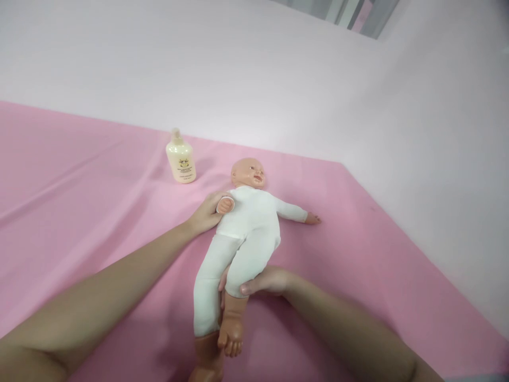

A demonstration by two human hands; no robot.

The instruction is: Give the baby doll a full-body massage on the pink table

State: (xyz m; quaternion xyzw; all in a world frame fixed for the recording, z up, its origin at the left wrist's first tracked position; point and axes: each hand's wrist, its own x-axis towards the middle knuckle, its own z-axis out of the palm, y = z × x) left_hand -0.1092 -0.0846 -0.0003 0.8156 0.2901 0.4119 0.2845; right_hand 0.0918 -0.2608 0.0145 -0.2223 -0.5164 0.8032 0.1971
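Note:
A baby doll (252,212) with a white cloth body lies on its back, its head toward the far edge and its feet toward me. Its face is turned to the right. My left hand (207,213) is closed round the doll's arm on the left side, beside the doll's small fist; most of the fingers are hidden. Lower down, my right hand (264,281) wraps round the doll's leg on the right side, just above the ankle, with the thumb on top and fingertips showing between the legs. The doll's other arm stretches out to the right.
A pink cloth (342,254) covers the table, with creases on the left. A cream-coloured bottle (182,159) with a printed label stands upright beyond my left hand. Behind the table is a white surface (238,69), with grey panels (338,13) at the top.

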